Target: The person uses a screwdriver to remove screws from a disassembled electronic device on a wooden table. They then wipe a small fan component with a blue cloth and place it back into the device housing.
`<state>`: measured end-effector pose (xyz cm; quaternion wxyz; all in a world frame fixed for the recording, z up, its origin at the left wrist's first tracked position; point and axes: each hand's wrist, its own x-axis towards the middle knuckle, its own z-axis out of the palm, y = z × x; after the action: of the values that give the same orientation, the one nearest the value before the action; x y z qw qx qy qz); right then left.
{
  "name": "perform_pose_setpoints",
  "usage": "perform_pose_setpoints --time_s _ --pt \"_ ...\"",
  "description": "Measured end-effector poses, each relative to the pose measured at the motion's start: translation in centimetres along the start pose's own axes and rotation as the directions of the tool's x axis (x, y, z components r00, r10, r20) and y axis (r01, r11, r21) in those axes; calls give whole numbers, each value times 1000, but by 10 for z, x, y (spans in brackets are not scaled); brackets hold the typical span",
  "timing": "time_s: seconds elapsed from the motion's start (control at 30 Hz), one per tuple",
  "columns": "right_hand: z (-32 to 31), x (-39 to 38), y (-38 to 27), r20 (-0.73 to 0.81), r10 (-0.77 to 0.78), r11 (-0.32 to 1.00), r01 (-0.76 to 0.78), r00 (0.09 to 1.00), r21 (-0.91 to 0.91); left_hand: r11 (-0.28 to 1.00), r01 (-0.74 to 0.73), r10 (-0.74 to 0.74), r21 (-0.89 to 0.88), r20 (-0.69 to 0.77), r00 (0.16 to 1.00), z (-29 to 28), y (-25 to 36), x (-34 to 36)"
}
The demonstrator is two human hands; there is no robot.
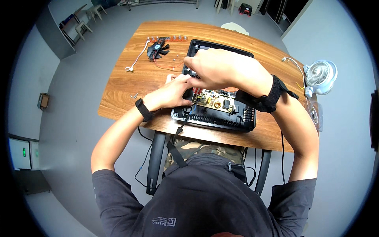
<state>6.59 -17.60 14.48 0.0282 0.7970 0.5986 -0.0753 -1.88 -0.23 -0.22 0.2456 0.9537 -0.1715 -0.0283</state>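
An opened black plastic housing (pixel 221 125) lies on the wooden table in front of me, with a circuit board (pixel 213 100) inside it. The board carries a copper-coloured coil and a dark block. My left hand (pixel 171 93) grips the housing's left side, thumb on the inner edge near the board. Above the board's far left part, my right hand (pixel 215 69) is closed with its fingers pointing left, against the left fingertips. What it holds is hidden; a bit of red and white shows just beneath it. A black cable leaves the housing's near left corner.
Left of the housing lie a black fan (pixel 158 49) with red wires, an orange strip board (pixel 173 38), a white-plugged cable (pixel 136 59) and loose screws (pixel 134 96). A small white-blue desk fan (pixel 320 77) stands beyond the table's right edge. Black cables hang near the table legs.
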Motion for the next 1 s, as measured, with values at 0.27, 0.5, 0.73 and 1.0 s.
perform_pose_setpoints --time_s 0.27,0.5,0.73,1.0 --pt "1 5 -1 87 -72 997 69 994 38 998 -23 18 59 83 996 -3 0 0" --pt "-14 11 -18 166 121 993 -122 979 -9 999 26 -25 -34 14 1000 -4 5 -3" --pt "-6 -9 4 21 -110 992 108 994 65 995 -59 58 83 13 998 0 0 -1" --pt "9 -2 2 -109 46 999 -47 993 -7 999 -39 38 33 27 999 -4 5 1"
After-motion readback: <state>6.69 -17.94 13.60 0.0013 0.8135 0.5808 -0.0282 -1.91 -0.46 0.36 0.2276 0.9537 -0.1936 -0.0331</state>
